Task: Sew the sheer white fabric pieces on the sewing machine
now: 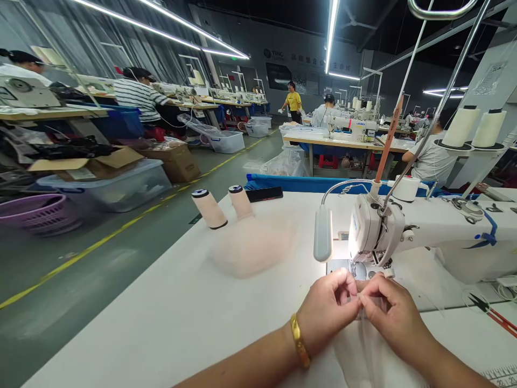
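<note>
My left hand [329, 304], with a gold bangle at the wrist, pinches the top of a thin, sheer white fabric [359, 353]. Close against it, my right hand [398, 312] pinches the same fabric, fingertips nearly meeting the left ones. The cloth hangs from both hands toward the table's front edge. Just beyond my fingers stands the white sewing machine [375, 226], its needle area partly hidden behind my hands. A lit lamp [323, 237] shines beside the machine head. On the table to the left lies a blurred heap of sheer pale pink fabric [254, 242].
Two pale thread cones [210, 209] and a dark flat object [264, 194] stand at the table's back left. Red-handled thread snips [498, 318] and a ruler [501, 376] lie at right. Co-workers sit at other machines; a person in yellow [293, 102] stands in the background.
</note>
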The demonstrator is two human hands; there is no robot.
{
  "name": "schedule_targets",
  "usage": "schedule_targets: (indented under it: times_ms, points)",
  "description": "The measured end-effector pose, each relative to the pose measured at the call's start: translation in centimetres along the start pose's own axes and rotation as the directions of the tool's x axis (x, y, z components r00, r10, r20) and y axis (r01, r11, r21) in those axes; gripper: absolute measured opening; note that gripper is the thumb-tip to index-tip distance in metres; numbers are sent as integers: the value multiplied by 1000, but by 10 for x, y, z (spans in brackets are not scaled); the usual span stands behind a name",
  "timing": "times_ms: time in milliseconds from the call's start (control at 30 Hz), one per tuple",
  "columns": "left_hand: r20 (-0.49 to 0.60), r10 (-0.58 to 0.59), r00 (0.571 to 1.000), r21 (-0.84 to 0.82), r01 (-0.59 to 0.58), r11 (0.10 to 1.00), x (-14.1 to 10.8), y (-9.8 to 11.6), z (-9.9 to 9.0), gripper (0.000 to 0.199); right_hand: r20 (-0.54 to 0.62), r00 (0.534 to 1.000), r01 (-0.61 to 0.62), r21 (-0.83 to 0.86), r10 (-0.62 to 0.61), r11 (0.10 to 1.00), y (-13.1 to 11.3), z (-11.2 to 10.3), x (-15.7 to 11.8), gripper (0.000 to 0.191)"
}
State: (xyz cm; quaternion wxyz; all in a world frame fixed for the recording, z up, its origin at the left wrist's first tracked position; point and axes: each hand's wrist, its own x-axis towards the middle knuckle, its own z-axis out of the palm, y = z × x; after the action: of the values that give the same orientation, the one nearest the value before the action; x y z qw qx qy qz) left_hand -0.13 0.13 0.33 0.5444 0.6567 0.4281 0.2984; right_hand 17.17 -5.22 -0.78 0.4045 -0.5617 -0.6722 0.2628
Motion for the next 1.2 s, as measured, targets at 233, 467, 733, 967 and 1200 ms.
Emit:
schedule_targets:
  times_ms: [233,467,733,967,1200]
  points:
    - [58,-31,998,-51,34,998,1,0,-1,20,-9,1000,6,-6,-6,1000,-1,1,0,20]
    - [51,-27,998,-118,33,992,1,-2,-2,24,-17,1000,20,-31,-21,999,1,0,1,18]
    - [48,-30,998,-123,36,992,2,-5,-4,23,-22,1000,-12,-19,12,1000,1,1,0,21]
    - [12,12,1000,-59,-12,998,0,-4,-4,25,-7,1000,-10,-9,10,1000,2,-2,-1,17]
    - [-44,230,972,274,-210,939,-3,-9,-6,22,-6,982,188,-115,-190,975,7,2,-1,15]
